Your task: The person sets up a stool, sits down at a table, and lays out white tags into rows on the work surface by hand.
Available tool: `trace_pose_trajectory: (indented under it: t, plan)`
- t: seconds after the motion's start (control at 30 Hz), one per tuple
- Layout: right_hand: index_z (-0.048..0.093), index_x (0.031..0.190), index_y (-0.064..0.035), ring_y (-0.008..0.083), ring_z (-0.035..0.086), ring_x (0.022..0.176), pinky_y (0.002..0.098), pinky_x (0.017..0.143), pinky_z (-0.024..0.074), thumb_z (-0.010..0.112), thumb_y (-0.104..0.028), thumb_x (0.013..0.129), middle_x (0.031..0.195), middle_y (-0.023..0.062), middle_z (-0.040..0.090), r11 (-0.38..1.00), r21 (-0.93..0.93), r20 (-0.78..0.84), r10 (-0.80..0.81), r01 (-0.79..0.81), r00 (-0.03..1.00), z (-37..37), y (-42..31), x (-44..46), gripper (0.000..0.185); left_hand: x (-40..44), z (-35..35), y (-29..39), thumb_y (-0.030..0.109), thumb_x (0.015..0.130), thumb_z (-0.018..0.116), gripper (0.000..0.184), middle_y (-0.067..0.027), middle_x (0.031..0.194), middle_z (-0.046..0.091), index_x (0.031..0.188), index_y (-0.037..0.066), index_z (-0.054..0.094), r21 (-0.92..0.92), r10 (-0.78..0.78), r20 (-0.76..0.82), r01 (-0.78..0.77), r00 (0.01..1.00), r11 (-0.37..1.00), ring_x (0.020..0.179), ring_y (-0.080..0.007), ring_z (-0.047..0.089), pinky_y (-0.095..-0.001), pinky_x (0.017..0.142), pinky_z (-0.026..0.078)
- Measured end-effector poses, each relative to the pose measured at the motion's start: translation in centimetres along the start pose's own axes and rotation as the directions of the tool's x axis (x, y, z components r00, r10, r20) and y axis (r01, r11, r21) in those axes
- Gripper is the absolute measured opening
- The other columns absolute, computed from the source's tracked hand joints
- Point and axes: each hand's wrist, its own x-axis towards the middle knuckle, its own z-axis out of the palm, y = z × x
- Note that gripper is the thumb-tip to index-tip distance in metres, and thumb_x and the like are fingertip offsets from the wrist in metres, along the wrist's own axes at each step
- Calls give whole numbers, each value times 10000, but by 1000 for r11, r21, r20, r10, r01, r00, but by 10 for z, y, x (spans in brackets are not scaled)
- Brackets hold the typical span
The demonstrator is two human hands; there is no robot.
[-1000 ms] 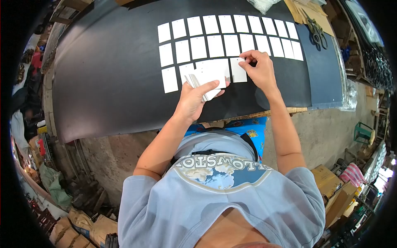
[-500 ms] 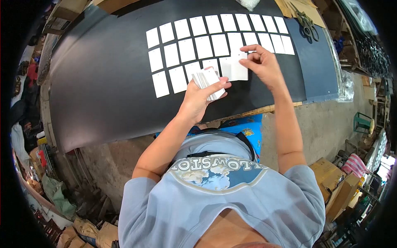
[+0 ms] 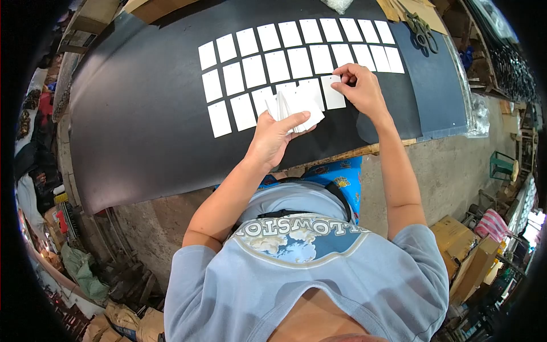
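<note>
White cards lie in three rows on a black table mat (image 3: 137, 114). My left hand (image 3: 276, 134) is closed around a stack of white cards (image 3: 302, 113), somewhat fanned, above the nearest row. My right hand (image 3: 362, 91) pinches the top right corner of a single white card (image 3: 333, 94) at the right end of that row. This card stands beside another card (image 3: 311, 91), partly covered by the stack. Behind the stack, some cards of the nearest row are partly hidden.
Dark-handled scissors (image 3: 421, 35) lie at the back right, by brown cardboard (image 3: 430, 14). Clear plastic wrap (image 3: 338, 5) sits at the back edge. A cardboard box (image 3: 156, 8) stands at the back left. On the floor to the right is a green stool (image 3: 501, 166).
The view has shifted, so the rows appear further left. One more card now shows in the nearest row, under my right fingers. The stack in my left hand has fanned differently.
</note>
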Motion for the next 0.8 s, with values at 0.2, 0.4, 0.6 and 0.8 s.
trace_pose_trajectory:
  t: [0.2,0.4,0.6,0.8]
  plan:
    - [687,994,-42,88,504,709,253,646,427,761,-122,752,731,-1,576,986,-120,-135,-133,117,982,3,-6,-5,266,10,1,-5,23,815,714,408,-139,1083,637,1177,-37,535,18,35,9,-35,999,999,975,-211,655,-358,820,589]
    - [677,1049,-49,47,508,662,214,620,407,735,-129,813,734,-24,623,903,427,122,5,-57,993,-4,-40,-23,256,18,8,-12,49,779,774,429,-130,1044,654,1145,-31,566,74,56,1,-56,998,996,938,-204,666,-329,786,587]
    - [671,1013,-7,31,489,632,205,598,389,740,-83,788,656,-40,588,916,366,31,164,-164,986,-37,-3,-11,247,18,13,-4,128,826,746,389,-130,1048,665,1147,-20,585,88,3,46,-7,999,996,949,-184,666,-329,838,552]
    - [683,984,-15,41,472,592,223,565,376,757,-112,759,628,-28,579,961,222,-22,173,-164,985,-38,37,-5,255,18,13,-7,78,838,701,341,-122,1030,673,1142,-23,585,90,-8,49,4,999,996,945,-185,666,-325,833,539]
